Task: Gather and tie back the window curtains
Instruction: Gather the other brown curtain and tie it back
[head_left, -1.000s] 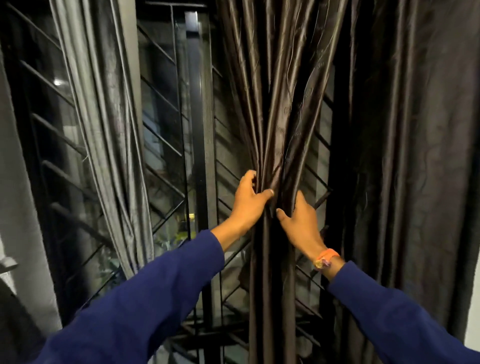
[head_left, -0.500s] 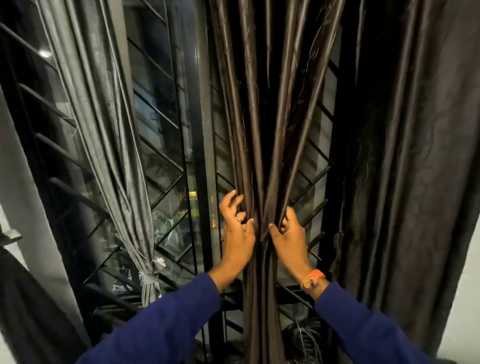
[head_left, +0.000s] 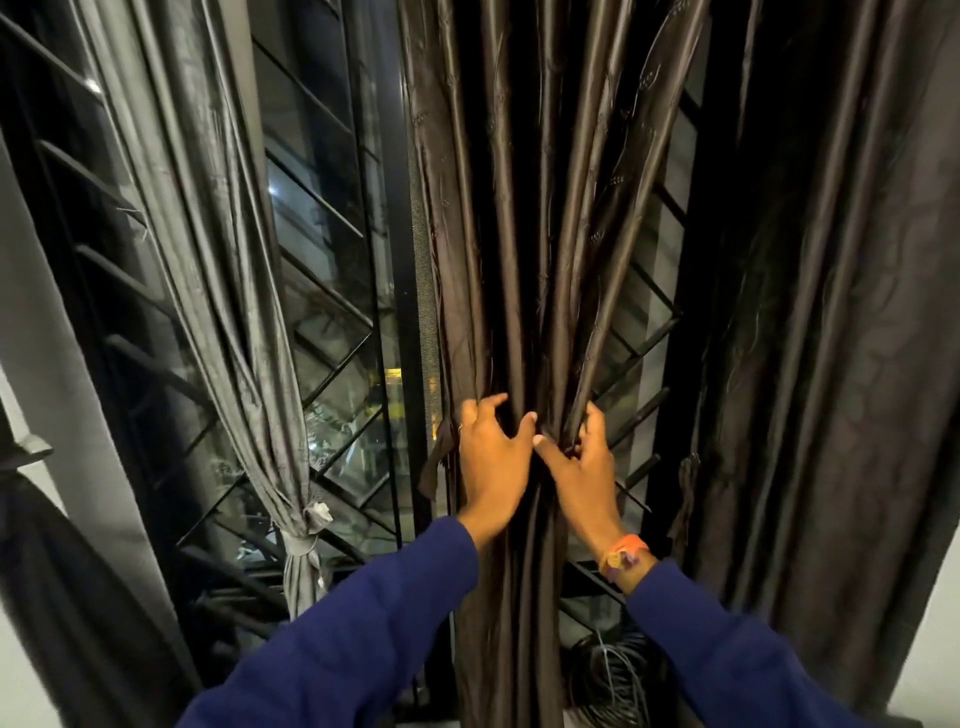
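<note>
A dark brown satin curtain (head_left: 524, 234) hangs in the middle of the window, bunched into a narrow column of folds. My left hand (head_left: 488, 462) curls round the bunch from its left side, thumb across the front. My right hand (head_left: 584, 462) grips the same bunch from the right, fingers hooked behind the folds. A short dark strip (head_left: 436, 462), perhaps a tie-back, hangs just left of my left hand. A grey curtain (head_left: 223, 291) at the left is gathered and knotted with a tie (head_left: 309, 525) near the sill.
A black diagonal window grille (head_left: 332, 332) stands behind the curtains with glass beyond. Another dark curtain panel (head_left: 831, 338) hangs loose at the right. A coil of black cable (head_left: 608, 675) lies low, right of the bunched curtain. Pale wall (head_left: 36, 332) borders the left.
Both hands slid down the bunched brown curtain and drew closer together, squeezing the folds tighter. The view tilted down, bringing the grey curtain's knot and the cable coil into sight.
</note>
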